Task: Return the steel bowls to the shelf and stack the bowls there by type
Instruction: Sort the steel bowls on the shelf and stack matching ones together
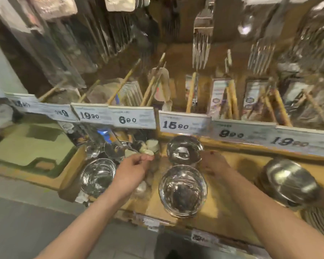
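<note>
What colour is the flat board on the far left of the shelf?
Pale green, the flat board; the head view shows it, though blurred.

The steel bowls (183, 190) are seen as shiny silver with dark reflections. The shelf (232, 161) is coloured a warm yellowish brown. White price labels (133, 117) are printed with black numerals. A pale green board (29, 144) is seen at left, and the floor (26, 212) is grey.

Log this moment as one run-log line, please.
left hand: pinching small white item | right hand: at rear steel bowl rim | front steel bowl: on shelf
</note>
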Available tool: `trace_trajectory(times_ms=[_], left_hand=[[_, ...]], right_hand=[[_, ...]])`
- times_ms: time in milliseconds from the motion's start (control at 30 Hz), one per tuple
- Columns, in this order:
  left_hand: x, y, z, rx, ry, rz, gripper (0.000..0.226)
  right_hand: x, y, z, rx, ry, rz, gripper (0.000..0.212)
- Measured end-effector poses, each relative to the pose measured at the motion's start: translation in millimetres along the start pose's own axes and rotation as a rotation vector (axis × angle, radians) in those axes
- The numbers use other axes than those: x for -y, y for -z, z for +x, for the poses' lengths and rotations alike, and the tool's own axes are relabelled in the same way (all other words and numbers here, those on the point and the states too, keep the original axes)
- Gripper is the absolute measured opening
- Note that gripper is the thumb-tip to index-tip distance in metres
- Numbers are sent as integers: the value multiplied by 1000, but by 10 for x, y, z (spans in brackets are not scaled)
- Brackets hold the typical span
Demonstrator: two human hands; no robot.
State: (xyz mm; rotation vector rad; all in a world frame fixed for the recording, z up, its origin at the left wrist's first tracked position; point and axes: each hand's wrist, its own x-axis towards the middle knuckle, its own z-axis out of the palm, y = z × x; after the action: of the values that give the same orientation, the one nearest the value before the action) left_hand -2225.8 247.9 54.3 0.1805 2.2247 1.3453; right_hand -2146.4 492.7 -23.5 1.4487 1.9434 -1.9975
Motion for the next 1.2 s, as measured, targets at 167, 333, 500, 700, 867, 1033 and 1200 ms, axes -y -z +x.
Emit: trace_trajectory(times_ms=[167,333,500,700,867,1033,1200], left_hand=[[131,86,190,24,38,58,23],[188,142,317,36,46,19,27],[21,54,422,112,47,-18,24],[-194,-166,522,167,7,-91,22],[-322,-276,540,178,-95,-103,22],[-397,-305,418,538,-12,-322,17],[-333,-354,269,1015,-23,-547,143]], right_hand=[[-23,-216,236,-58,-61,-118,19],[57,-221,188,-73,-91,-124,18],[222,-57,-41,-36,-72,92,17],[410,115,-346,-11,30,74,17],[514,245,-612,-49,61,91,15],[482,335,-980,-54,-2,167,27],[339,414,-1300,-16,-49,210,25]])
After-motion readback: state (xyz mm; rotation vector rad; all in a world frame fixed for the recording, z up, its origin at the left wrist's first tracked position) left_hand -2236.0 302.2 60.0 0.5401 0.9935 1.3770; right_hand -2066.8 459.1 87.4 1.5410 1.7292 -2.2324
